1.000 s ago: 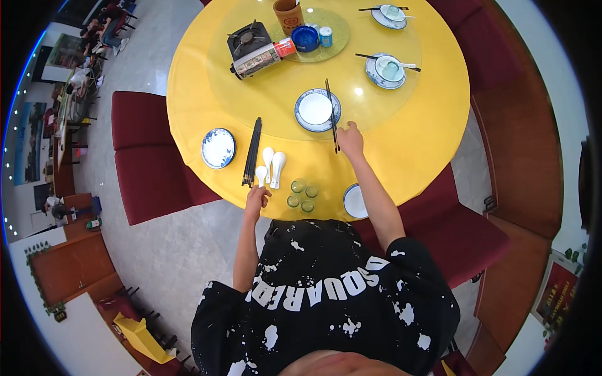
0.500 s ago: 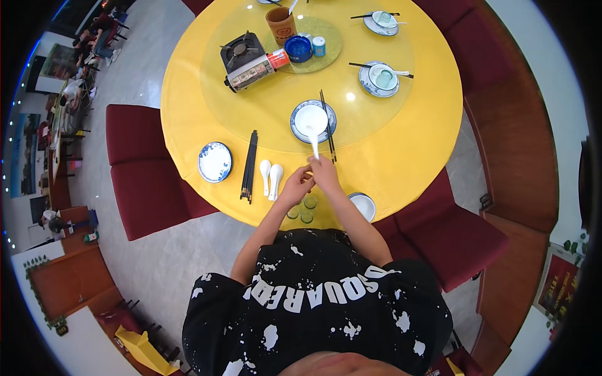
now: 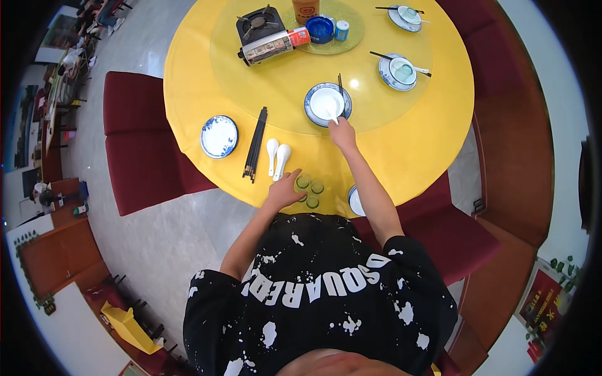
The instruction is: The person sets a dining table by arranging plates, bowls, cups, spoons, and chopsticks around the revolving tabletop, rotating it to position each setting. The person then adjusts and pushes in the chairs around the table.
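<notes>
My right hand [image 3: 342, 134] is closed on the handle of a white spoon [image 3: 332, 113], whose bowl end lies in the white bowl [image 3: 327, 103] on a blue-rimmed plate [image 3: 310, 113]. A pair of black chopsticks [image 3: 340, 83] rests along the plate's right side. My left hand [image 3: 287, 190] has its fingers apart beside several green-tinted glasses [image 3: 317, 187], touching or nearly touching the leftmost ones. Just beyond it lie two white spoons [image 3: 283, 158], and left of them a bundle of black chopsticks [image 3: 256, 145].
A patterned plate stack [image 3: 219, 136] is at the table's left. On the glass turntable stand a portable stove [image 3: 263, 34], a blue bowl [image 3: 320, 29] and a brown pot [image 3: 306, 10]. Two place settings are at the upper right. Another plate [image 3: 356, 202] sits by my right forearm. Dark red chairs [image 3: 150, 144] flank the table.
One white spoon left the group of three, passed between my hands, and is now at the bowl in my right hand. My left hand moved from the spoons to the glasses.
</notes>
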The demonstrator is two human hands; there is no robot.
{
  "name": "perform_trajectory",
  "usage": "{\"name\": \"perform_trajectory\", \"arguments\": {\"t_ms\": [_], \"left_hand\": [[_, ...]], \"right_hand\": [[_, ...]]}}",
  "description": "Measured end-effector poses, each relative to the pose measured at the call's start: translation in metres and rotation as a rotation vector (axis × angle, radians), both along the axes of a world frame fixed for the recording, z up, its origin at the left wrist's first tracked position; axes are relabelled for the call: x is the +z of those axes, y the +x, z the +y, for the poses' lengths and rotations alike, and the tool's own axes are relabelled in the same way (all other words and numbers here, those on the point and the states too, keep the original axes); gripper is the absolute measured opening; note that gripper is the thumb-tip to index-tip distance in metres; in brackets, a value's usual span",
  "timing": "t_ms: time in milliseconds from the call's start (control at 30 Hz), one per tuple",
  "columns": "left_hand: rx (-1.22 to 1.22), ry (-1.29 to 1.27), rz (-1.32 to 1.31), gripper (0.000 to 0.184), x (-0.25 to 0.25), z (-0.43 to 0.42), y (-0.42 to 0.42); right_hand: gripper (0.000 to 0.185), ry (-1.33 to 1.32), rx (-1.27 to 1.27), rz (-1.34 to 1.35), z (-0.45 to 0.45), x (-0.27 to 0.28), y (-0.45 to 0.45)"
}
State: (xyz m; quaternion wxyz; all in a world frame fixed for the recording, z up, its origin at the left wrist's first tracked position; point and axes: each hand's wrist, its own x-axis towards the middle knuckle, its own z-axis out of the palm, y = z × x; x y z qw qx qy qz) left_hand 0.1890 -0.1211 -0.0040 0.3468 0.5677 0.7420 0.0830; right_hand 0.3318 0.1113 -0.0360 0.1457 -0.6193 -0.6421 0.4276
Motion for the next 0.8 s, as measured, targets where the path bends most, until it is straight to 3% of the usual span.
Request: {"name": "perform_trajectory", "arguments": {"t_ms": [133, 267, 367, 467, 567, 700, 800], "left_hand": [[0.006, -0.072, -0.079, 0.064, -0.019, 0.015, 0.001], [0.063, 0.018, -0.153, 0.063, -0.023, 0.02, -0.004], [0.12, 0.112, -0.16, 0.059, 0.016, 0.044, -0.008], [0.169, 0.302, -0.126, 0.056, 0.028, 0.088, -0.02], [0.207, 0.295, -0.14, 0.052, 0.049, 0.15, -0.026], [0.197, 0.427, -0.121, 0.052, 0.032, 0.208, -0.019], [0.178, 0.334, -0.111, 0.053, 0.018, 0.236, -0.009]], "right_hand": [[0.036, -0.013, -0.018, 0.046, -0.005, -0.011, -0.002], [0.031, -0.135, -0.078, 0.19, -0.014, -0.017, 0.003], [0.028, 0.014, -0.114, 0.22, -0.019, -0.015, 0.008], [0.023, 0.213, -0.167, 0.099, -0.02, -0.031, 0.004], [0.02, 0.4, -0.126, -0.14, -0.025, -0.013, 0.004], [0.018, 0.371, -0.127, -0.193, -0.031, -0.001, 0.01], [0.019, 0.413, -0.102, -0.205, -0.034, 0.0, 0.012]]}}
